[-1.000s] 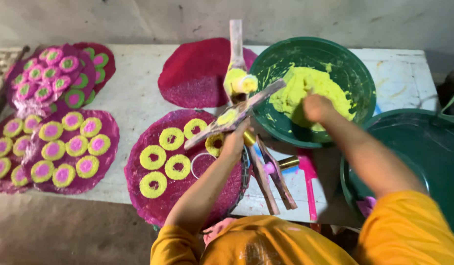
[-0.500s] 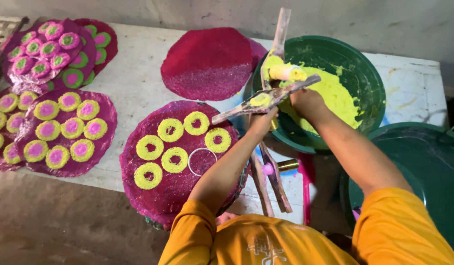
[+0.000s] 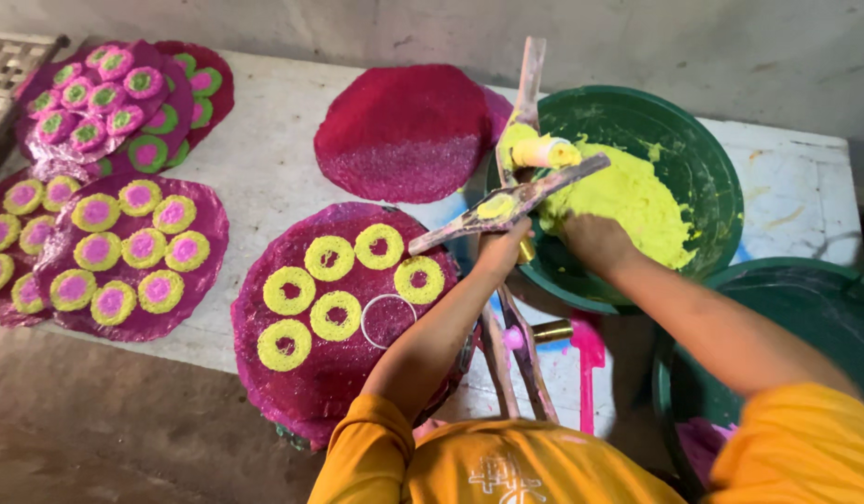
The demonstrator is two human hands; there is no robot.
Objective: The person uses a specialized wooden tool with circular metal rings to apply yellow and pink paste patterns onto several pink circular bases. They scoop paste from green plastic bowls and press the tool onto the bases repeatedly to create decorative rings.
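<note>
Nearest me, my left hand (image 3: 502, 250) is closed around the wooden press tool (image 3: 507, 207), holding it level just over the near rim of the green basin (image 3: 712, 168). My right hand (image 3: 595, 241) is down at the yellow-green paste (image 3: 633, 201) beside the tool; whether its fingers are curled or spread I cannot tell. To do this well I would, I think, pack the mould evenly and keep the tool steady so no paste drops. Just left lies the magenta disc (image 3: 339, 373) on the worktop (image 3: 264, 168), carrying six yellow rings (image 3: 330, 259) and one bare ring outline (image 3: 387, 320). Further off sit a plain magenta disc (image 3: 404, 131) and, far left, the finished discs (image 3: 124, 252).
</note>
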